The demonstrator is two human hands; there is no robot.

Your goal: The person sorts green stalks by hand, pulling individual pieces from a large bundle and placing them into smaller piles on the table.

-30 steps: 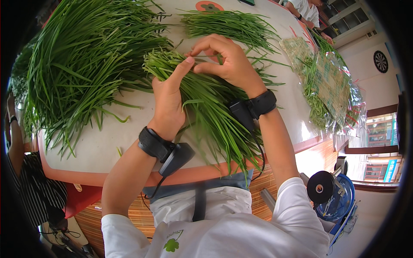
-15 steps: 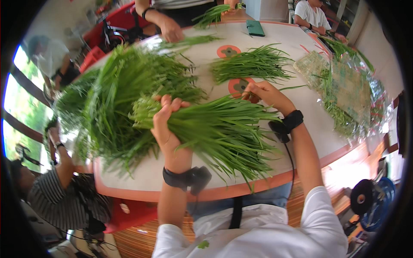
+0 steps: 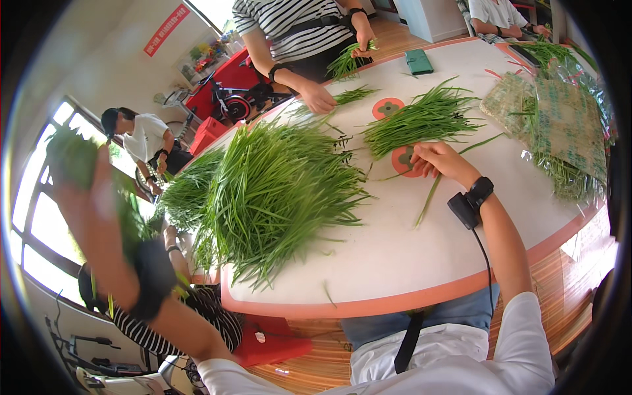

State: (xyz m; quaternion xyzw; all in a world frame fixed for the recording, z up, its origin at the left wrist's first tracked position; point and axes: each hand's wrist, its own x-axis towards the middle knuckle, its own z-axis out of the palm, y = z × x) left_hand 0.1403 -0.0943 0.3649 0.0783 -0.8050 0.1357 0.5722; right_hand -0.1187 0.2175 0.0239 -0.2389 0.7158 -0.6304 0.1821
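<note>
My left hand [image 3: 89, 191] is raised at the far left, off the table and smeared by motion. It grips a bunch of garlic chives [image 3: 72, 157], also blurred. Over the table, my right hand [image 3: 436, 161] has its fingers curled together beside a round orange printed patch [image 3: 407, 162]. A thin stalk lies by its fingertips, and whether they pinch it I cannot make out. Just beyond is a small pile of chives [image 3: 424, 120]. A big heap of chives [image 3: 276, 191] covers the table's left part. Loose long leaves [image 3: 431, 197] lie near my right wrist.
A person in a striped top [image 3: 296, 33] stands across the white table [image 3: 395, 263], holding a few chives. Others work at the left and far right. A green phone case [image 3: 419, 62] lies at the back, plastic bags with greens [image 3: 559, 125] at the right.
My left hand has swung from the table's middle up to the far left, carrying the chive bunch. My right hand stays over the table near the small pile. The view has shifted left.
</note>
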